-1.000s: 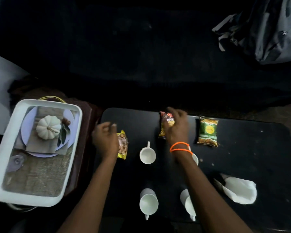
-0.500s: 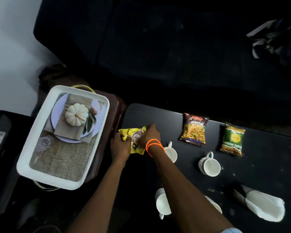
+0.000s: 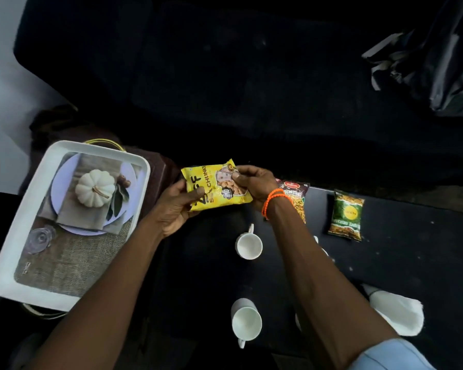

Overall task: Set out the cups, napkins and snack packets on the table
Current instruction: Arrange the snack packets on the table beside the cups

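Both hands hold a yellow snack packet (image 3: 215, 188) above the far left corner of the black table (image 3: 412, 263). My left hand (image 3: 175, 206) grips its lower left edge; my right hand (image 3: 253, 184), with orange bands at the wrist, pinches its right edge. A dark red packet (image 3: 296, 192) and a green packet (image 3: 346, 214) lie at the table's far edge. One white cup (image 3: 248, 245) stands mid-table and another (image 3: 246, 323) nearer me. My right arm hides most of two more cups. A white napkin (image 3: 397, 312) lies at the near right.
A white tray (image 3: 24, 236) with a printed pumpkin-and-plate picture rests on a brown stand left of the table. A dark sofa (image 3: 225, 76) fills the background, with a grey bag (image 3: 439, 57) at its right end.
My right hand left the red packet and came across to the yellow packet. Both hands then lifted the yellow packet off the table and turned it face up.
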The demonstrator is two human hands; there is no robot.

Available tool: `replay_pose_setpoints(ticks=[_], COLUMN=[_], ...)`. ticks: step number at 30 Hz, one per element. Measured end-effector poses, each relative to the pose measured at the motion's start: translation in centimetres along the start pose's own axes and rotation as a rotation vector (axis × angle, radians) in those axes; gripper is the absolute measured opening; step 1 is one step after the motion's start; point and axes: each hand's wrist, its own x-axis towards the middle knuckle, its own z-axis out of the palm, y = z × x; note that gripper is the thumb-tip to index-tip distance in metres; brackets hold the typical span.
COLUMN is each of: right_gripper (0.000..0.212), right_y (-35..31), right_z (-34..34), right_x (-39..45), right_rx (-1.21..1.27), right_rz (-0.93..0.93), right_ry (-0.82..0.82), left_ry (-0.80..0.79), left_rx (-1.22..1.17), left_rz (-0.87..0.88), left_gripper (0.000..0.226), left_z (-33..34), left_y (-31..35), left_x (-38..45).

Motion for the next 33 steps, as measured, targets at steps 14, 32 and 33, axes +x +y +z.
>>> replay_pose_setpoints(ticks=[14, 32, 33], right_gripper=[0.046, 0.056, 0.055], right_y=[1.9, 2.9, 2.9], right_z=[-1.2, -0.6, -0.6], right_x=[1.5, 1.0, 1.0], right_rx=[-0.940, -1.297, -1.300], right_rz=[-0.265, -0.378, -0.392], right_ry=[0.198, 0.149, 0.142], left_ry=[0.364, 0.140, 0.121], left_rx=[1.198, 1.236, 1.265], left_rz=[0.304, 0.478, 0.409], left_gripper=[0.091, 0.049, 0.058], left_z=[0.4, 3.8, 3.9], left_y=[-0.3, -1.3, -1.0], left_x=[4.7, 6.1, 6.3])
